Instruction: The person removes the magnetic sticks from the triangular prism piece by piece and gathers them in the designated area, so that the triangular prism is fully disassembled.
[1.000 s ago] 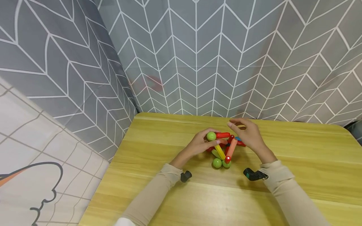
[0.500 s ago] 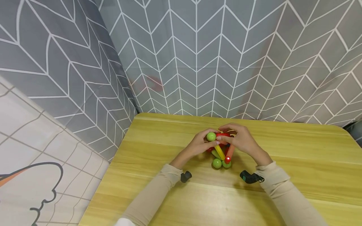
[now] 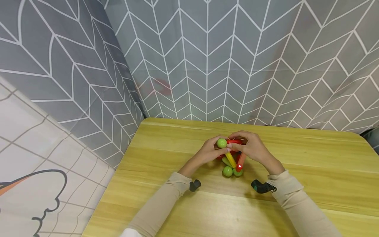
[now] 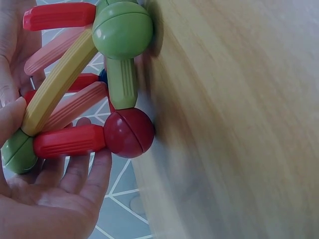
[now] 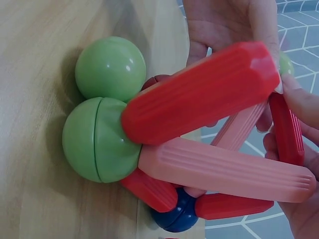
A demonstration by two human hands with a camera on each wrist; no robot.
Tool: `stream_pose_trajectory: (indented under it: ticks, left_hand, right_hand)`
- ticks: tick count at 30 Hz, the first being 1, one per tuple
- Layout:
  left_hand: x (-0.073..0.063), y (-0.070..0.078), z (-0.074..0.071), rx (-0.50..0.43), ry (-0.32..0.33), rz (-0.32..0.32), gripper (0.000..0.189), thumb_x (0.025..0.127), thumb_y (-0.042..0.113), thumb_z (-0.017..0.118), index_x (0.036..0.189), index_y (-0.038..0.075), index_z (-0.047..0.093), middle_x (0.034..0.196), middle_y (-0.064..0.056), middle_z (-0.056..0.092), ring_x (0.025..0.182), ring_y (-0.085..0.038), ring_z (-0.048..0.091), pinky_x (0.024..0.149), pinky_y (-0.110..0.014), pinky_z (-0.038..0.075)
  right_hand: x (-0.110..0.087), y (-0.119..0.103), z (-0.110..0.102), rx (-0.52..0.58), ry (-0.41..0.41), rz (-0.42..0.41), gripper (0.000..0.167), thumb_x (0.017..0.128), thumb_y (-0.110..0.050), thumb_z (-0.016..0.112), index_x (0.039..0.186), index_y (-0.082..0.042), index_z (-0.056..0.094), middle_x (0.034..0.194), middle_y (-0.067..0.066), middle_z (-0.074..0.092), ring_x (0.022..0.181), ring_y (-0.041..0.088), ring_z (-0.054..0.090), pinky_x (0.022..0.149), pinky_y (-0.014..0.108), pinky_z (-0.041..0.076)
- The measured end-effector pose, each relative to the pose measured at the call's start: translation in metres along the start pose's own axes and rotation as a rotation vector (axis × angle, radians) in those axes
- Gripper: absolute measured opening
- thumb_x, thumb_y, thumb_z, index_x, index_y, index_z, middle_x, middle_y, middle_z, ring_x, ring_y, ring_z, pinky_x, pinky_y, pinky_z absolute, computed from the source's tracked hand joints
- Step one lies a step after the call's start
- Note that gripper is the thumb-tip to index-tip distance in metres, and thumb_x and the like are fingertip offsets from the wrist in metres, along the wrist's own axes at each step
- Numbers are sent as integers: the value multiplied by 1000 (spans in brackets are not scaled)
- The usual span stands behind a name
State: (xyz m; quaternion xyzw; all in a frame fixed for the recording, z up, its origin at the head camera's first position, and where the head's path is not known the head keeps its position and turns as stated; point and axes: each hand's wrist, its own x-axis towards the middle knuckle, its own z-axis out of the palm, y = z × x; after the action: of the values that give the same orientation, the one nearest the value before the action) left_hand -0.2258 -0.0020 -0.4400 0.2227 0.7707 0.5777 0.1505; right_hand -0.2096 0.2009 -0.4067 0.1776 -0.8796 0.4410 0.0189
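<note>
A structure of magnetic sticks and balls stands on the wooden table. My left hand (image 3: 209,151) holds its upper left corner, thumb by the upper green ball (image 3: 221,143) and the ridged yellow stick (image 4: 61,82), fingers under a red stick (image 4: 70,141). My right hand (image 3: 254,148) pinches another short red stick (image 5: 287,130) near that corner, beside the left thumb. Low on the table sit two touching green balls (image 5: 110,68). From one of them a long red stick (image 5: 202,94) and a pink stick (image 5: 227,169) slant up. The far side is partly hidden by my hands.
A dark red ball (image 4: 128,133) and a dark blue ball (image 5: 177,211) form other low joints. The wooden table (image 3: 213,207) extends around the structure, up to a grey patterned curtain (image 3: 195,65) behind. Black wrist cameras (image 3: 263,186) sit at the cuffs.
My right hand has come in from the right, with its fingers onto the red stick beside my left hand. The left hand and structure have stayed nearly in place.
</note>
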Motion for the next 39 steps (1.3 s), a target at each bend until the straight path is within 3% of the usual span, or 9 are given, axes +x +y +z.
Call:
stream_pose_trajectory:
  ticks: [11,30,39]
  left_hand:
    - [-2,-3,-1,6,-19,0,29,92,21,74,116,8,63,109,-7,67,94,-7,63,84,-19,54]
    - [-1,-6,-1,12,-36,12,32,91,21,75,117,9,63,110,-7,68,96,-8,64,86,-19,53]
    - [-1,-5,0,20,-29,6,33,91,23,75,118,9,63,112,-8,69,98,-10,64,86,-21,54]
  right_hand:
    - [0,1,1,-43,-23,-104,22,90,-15,76,111,-11,76,107,8,75,87,13,64,78,21,54]
    - [-1,0,1,-70,-35,-192,21,88,-6,75,109,-9,76,104,7,74,88,16,62,75,23,53]
    - [-1,-2,1,-99,-27,-168,21,88,-6,75,109,-7,76,106,8,73,90,18,63,77,23,54]
